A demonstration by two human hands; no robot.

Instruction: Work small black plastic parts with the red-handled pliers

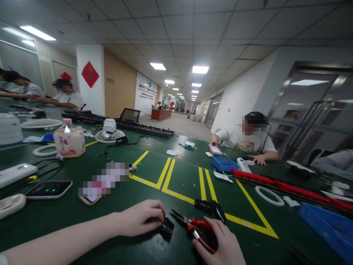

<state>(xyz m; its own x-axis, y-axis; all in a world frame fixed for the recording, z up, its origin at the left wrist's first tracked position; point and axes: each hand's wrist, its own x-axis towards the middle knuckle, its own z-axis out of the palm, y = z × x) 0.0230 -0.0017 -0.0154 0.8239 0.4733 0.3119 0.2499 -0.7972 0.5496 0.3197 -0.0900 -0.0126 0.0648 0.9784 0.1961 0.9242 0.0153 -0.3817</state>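
Note:
My left hand (140,218) rests on the green table (116,213) with its fingers curled on a small black part (167,227). My right hand (222,244) lies at the bottom edge, fingers closed on the red handles of needle-nose pliers (190,224), whose tip points left toward the black part. Another black piece (211,207) lies just beyond the pliers, on a yellow tape line.
A phone (100,184), power banks (48,188) and a drink bottle (68,141) lie at left. Blue trays (225,164) (328,224), a red strip (275,184) and a white ring (268,195) lie at right. A small fan (109,131) stands further back. Other people sit at the table's far sides.

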